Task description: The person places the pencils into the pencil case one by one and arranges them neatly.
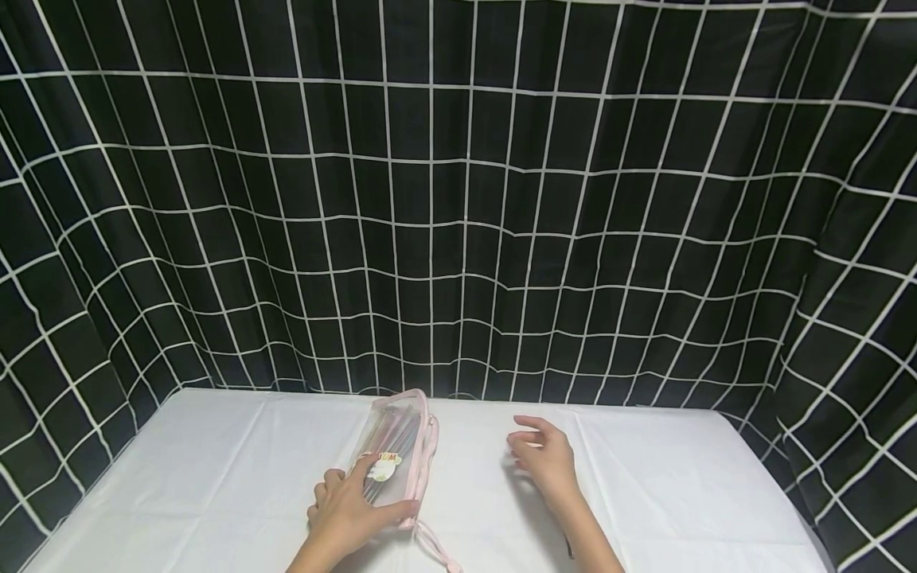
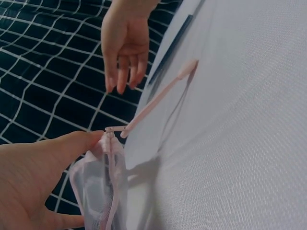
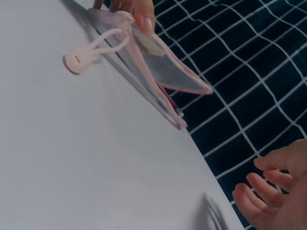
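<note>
A clear pencil case (image 1: 403, 476) with pink trim lies on the white table, left of the middle. Through its see-through side several slim pens show, along with a cartoon sticker (image 1: 384, 466). My left hand (image 1: 345, 509) grips the case near its front end, thumb on the zipped edge and fingers across the other side. A pink strap (image 2: 152, 108) with a bead-like end hangs from the zipper corner. To the right, my right hand (image 1: 548, 461) hovers apart from the case, fingers loosely bent and holding nothing.
The white cloth-covered table (image 1: 179, 477) spreads under both hands. Behind and beside it hangs a black curtain (image 1: 458, 199) with a white grid. A thin dark stick-like object (image 2: 175, 43) lies on the table near my right forearm, partly hidden by it in the head view.
</note>
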Demonstrator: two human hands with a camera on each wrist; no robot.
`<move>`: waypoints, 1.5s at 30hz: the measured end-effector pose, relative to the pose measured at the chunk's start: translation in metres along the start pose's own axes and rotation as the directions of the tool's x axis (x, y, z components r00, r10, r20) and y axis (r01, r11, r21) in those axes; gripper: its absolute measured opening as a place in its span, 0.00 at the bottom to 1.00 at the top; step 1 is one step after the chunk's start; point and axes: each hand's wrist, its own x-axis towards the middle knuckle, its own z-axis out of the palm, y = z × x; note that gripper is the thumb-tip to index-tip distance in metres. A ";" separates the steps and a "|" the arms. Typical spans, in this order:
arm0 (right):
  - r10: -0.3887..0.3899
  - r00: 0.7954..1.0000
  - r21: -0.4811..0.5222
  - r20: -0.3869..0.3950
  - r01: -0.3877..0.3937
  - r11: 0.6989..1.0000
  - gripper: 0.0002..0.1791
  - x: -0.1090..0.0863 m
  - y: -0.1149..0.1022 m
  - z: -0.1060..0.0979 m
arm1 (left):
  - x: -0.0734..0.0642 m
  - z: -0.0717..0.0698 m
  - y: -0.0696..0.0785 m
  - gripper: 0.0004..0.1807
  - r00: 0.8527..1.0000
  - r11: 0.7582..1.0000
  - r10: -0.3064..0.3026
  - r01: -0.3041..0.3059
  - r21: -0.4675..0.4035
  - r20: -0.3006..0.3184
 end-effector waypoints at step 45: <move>0.113 0.993 -0.186 -0.040 -0.119 0.975 0.31 0.019 0.037 -0.045 | 0.000 0.001 -0.001 0.58 1.000 1.000 0.002 -0.002 -0.001 -0.003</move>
